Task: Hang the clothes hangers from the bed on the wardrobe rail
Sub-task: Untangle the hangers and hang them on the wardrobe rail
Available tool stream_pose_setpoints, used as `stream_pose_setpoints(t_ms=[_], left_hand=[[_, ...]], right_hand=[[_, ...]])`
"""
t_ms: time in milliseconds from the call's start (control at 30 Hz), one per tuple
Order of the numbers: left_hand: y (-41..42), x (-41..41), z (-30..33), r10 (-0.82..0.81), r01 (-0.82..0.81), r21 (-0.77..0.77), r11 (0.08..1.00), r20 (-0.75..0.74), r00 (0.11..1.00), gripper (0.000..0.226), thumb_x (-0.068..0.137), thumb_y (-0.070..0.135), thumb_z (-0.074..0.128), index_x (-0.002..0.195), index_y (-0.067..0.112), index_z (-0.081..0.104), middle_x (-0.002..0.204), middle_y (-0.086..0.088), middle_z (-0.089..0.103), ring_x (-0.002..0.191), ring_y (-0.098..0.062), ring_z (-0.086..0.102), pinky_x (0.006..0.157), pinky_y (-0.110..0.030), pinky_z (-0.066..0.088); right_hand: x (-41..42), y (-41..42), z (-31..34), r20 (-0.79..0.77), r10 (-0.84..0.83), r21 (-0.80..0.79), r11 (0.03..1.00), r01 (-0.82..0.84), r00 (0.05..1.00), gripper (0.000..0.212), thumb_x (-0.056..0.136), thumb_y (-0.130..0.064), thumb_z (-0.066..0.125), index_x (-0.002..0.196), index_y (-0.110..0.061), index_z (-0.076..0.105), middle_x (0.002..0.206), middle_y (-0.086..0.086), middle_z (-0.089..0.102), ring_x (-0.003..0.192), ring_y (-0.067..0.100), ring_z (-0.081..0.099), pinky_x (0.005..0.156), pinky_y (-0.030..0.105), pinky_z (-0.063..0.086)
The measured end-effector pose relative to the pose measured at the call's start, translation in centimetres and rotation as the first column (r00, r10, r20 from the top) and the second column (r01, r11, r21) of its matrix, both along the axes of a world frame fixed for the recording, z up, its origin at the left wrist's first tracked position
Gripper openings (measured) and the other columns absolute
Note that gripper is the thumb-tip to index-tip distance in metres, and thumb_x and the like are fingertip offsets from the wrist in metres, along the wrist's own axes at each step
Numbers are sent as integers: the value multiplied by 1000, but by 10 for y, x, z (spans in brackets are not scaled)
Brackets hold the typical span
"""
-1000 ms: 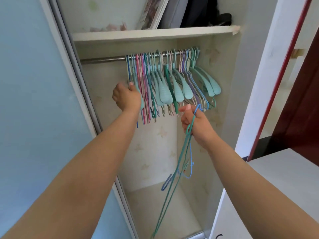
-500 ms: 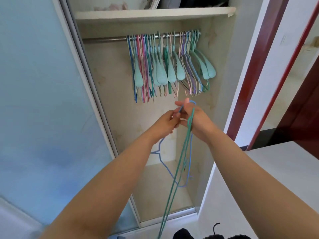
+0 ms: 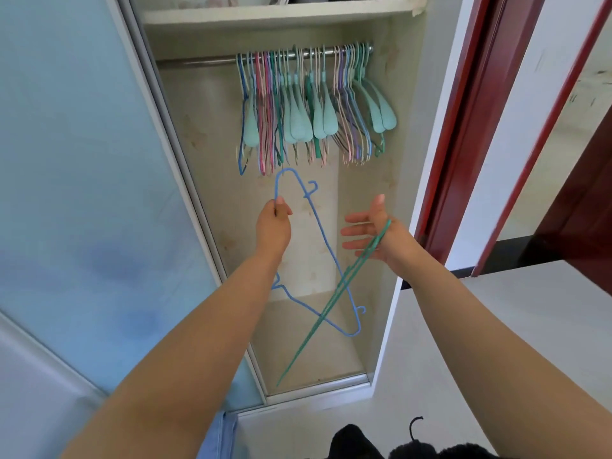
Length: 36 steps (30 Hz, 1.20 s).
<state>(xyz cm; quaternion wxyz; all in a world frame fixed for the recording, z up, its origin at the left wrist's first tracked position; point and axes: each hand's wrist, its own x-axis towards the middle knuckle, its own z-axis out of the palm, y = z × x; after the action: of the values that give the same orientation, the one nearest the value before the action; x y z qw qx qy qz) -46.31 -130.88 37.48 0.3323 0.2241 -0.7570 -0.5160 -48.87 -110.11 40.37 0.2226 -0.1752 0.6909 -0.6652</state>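
Note:
My left hand [image 3: 274, 226] pinches a thin blue wire hanger [image 3: 331, 253] near one corner and holds it tilted below the rail. Beside it, my right hand [image 3: 374, 233] has its fingers spread straight, and thin green hangers [image 3: 349, 276] hang from it across the palm, slanting down to the left. The green hangers cross in front of the blue one lower down. The wardrobe rail [image 3: 205, 61] runs under a shelf, and several hung hangers [image 3: 308, 107] in teal, pink, purple and blue crowd its right half.
A pale blue sliding door [image 3: 82, 160] borders the wardrobe opening on the left, and a red door frame [image 3: 463, 127] on the right. A white shelf [image 3: 265, 14] sits above the rail. A white surface [image 3: 530, 309] lies lower right, with a dark item [image 3: 364, 442] at the bottom edge.
My left hand left the hung hangers, came to my right hand and drew the blue hanger out to the left. My right hand's fingers straightened. The view tilted down.

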Motion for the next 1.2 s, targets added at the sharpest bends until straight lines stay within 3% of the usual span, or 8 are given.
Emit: stream_pose_setpoints(t_ms=[200,433,667,767,867,967,1067,1200], left_hand=[[7,12,-19,-89,104,-69,992,192,977,39,104,27,30,67,18,38,65,2,40,67,-19,38,62,-30,31],[18,23,-28,-188,237,-150,960,285,940,38,104,27,32,67,19,38,65,4,38,61,-14,34,59,-28,29],[4,30,-8,-96,319,-495,808,424,901,44,101,37,35,75,5,50,68,-11,48,69,-30,47,67,-38,41],[21,31,15,-198,431,-592,681,418,887,43,100,35,41,69,8,50,61,-4,43,64,-27,44,62,-37,39],[35,31,27,-249,471,-663,582,406,879,46,100,37,43,59,17,37,58,2,36,62,-22,38,59,-35,31],[35,31,24,-261,387,-725,569,287,922,34,96,41,44,70,20,52,71,5,44,72,-18,44,68,-33,37],[20,42,7,-129,112,-755,646,37,991,43,92,41,53,128,18,53,118,-4,49,113,-20,43,101,-31,35],[-9,75,-35,324,-346,-391,853,-125,938,64,93,35,58,143,5,34,142,-16,37,132,-29,32,111,-38,28]], right_hand=[[20,11,1,126,80,-523,852,-3,989,81,94,-64,12,67,-9,66,44,-3,24,40,13,24,53,27,42],[29,27,15,156,272,-576,806,-137,949,79,86,-75,16,42,-15,42,37,-6,15,37,11,6,44,17,9],[31,27,19,-280,53,121,992,-20,958,24,98,-46,43,99,-27,56,61,-1,45,47,14,33,42,19,25],[28,13,0,-412,124,399,915,56,903,39,95,-55,40,129,-36,38,101,-2,60,84,17,61,77,29,48],[21,3,-8,-463,111,464,876,133,880,39,96,-57,35,107,-26,53,92,-1,62,88,23,60,79,32,46],[19,0,-6,-500,28,367,912,182,865,37,102,-38,36,74,-18,50,68,0,53,66,21,49,60,28,37],[15,5,0,-499,-59,226,954,195,865,38,103,-32,36,79,-10,55,63,-2,50,56,12,42,52,17,35],[-1,13,-5,-331,-223,-16,973,231,917,47,103,-38,36,67,-14,56,51,-6,54,40,3,38,46,18,32]])
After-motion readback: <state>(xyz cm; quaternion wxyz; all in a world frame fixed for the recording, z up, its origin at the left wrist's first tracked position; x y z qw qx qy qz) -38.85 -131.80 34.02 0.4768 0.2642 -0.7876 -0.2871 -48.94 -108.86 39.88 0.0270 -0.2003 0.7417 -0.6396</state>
